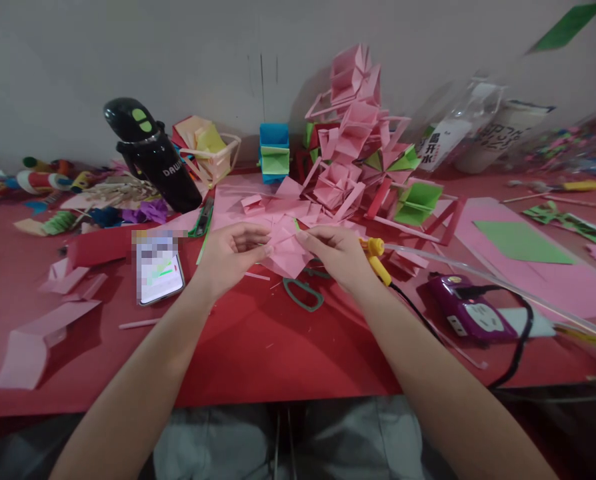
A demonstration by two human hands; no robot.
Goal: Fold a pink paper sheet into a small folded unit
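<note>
A folded piece of pink paper [289, 248] is held up between both hands above the red table. My left hand [235, 253] pinches its left edge between thumb and fingers. On the opposite edge, my right hand [335, 250] grips it the same way, thumb on top. Just below the paper lie scissors [304, 295], their blades partly hidden by it. A yellow glue gun [377, 260] rests right beside my right hand. Left of my left hand are a green utility knife [203, 217] and a lit phone [159, 270].
Pink folded-paper baskets [351, 130] are piled against the wall. A black bottle [153, 160] stands at back left. A purple power strip [471, 310] with a black cable lies at right, near pink and green sheets [523, 241]. Pink paper strips [43, 340] are at left.
</note>
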